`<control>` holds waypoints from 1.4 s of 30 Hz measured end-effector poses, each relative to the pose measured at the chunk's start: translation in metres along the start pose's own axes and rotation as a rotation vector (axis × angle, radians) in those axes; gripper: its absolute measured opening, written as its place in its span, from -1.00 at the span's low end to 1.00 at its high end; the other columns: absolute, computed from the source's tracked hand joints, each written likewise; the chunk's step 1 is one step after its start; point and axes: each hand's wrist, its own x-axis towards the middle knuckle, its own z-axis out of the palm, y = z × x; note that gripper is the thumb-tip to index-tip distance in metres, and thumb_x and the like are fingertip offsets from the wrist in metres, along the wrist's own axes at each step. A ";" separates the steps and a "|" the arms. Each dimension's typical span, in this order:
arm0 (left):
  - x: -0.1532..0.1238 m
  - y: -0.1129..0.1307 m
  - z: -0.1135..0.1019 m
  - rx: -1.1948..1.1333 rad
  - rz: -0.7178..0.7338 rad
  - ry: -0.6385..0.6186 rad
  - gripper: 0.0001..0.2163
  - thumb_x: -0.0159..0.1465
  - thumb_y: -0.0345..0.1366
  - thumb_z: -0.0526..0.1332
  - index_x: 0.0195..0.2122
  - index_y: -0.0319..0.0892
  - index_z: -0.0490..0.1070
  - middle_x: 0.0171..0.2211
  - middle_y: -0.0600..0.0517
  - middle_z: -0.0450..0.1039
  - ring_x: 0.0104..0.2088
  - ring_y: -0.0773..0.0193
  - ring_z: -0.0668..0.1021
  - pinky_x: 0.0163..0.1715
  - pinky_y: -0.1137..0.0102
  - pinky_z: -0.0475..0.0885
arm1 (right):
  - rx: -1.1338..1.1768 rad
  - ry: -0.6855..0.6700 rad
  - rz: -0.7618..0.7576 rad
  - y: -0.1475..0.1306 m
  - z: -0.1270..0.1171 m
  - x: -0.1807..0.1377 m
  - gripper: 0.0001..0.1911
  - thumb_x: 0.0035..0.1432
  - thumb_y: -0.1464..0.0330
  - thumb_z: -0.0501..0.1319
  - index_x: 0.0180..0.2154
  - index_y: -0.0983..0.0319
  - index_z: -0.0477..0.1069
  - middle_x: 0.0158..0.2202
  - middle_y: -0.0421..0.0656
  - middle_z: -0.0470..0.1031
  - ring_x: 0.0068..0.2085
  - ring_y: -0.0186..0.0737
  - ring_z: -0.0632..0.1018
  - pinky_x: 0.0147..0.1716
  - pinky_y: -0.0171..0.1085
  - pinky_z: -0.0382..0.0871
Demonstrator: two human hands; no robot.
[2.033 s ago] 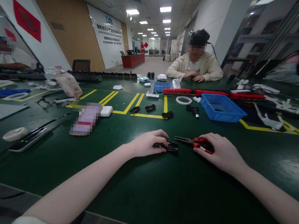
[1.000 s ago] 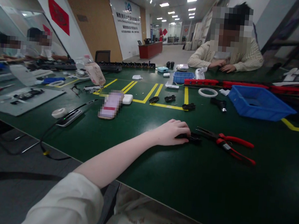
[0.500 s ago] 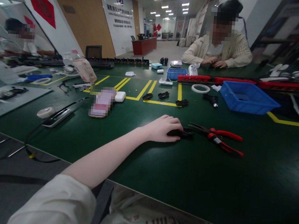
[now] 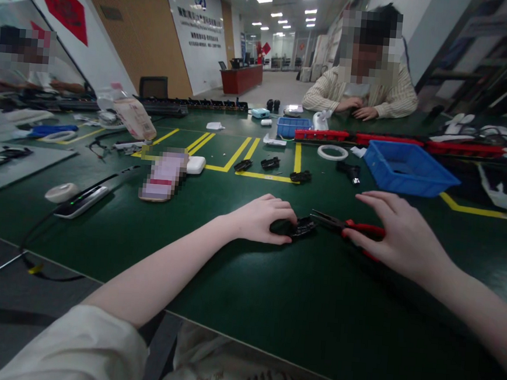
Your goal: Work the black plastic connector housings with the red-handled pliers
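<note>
My left hand (image 4: 262, 219) is closed around a small black plastic part (image 4: 305, 226), one end of which shows past the fingertips. The part's exact kind cannot be made out. To its right lie needle-nose pliers (image 4: 330, 220) with red handles, their jaws pointing at the part. My right hand (image 4: 408, 237) is open over the pliers' handles, thumb and fingers apart on either side of the upper handle. It hides the handle ends, and I cannot tell whether it touches them.
Several similar black parts (image 4: 270, 163) lie farther back by yellow tape lines. A blue bin (image 4: 406, 181) is at the right, with a black-handled tool (image 4: 350, 171) beside it. A phone (image 4: 164, 177) and white case (image 4: 196, 165) rest at left. Across the table sits a person (image 4: 361, 99).
My right hand has come in from the right and is now over the pliers' handles. The left hand keeps its grip, and the black part has tilted slightly. The view has shifted a little.
</note>
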 end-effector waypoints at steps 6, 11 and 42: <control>0.000 -0.003 0.003 0.002 0.013 0.007 -0.73 0.24 -0.10 0.24 -0.15 -0.18 0.40 -0.14 0.01 0.43 -0.13 0.20 0.47 -0.04 0.32 0.23 | 0.106 -0.272 0.168 0.022 0.015 0.000 -0.36 0.03 -0.22 0.04 -0.30 0.22 0.44 -0.26 -0.02 0.49 -0.29 -0.03 0.52 -0.34 -0.02 0.41; 0.000 -0.003 0.003 -0.003 -0.012 0.057 -0.65 0.18 -0.06 0.29 -0.14 -0.20 0.35 -0.15 -0.01 0.42 -0.14 0.20 0.46 -0.03 0.31 0.24 | 0.037 -0.190 0.262 0.011 0.001 -0.003 -0.38 -0.07 -0.24 0.11 -0.35 0.18 0.33 -0.40 -0.04 0.46 -0.45 -0.08 0.46 -0.55 -0.15 0.26; 0.005 0.001 0.015 -0.127 -0.048 0.076 -0.38 0.11 0.03 0.32 0.12 -0.16 0.25 0.03 -0.12 0.35 0.09 0.02 0.36 0.25 0.07 0.01 | 0.090 0.070 -0.212 -0.002 0.021 -0.011 -0.51 0.12 0.02 0.16 -0.08 0.24 0.38 -0.14 0.03 0.48 -0.17 0.00 0.50 -0.24 -0.04 0.41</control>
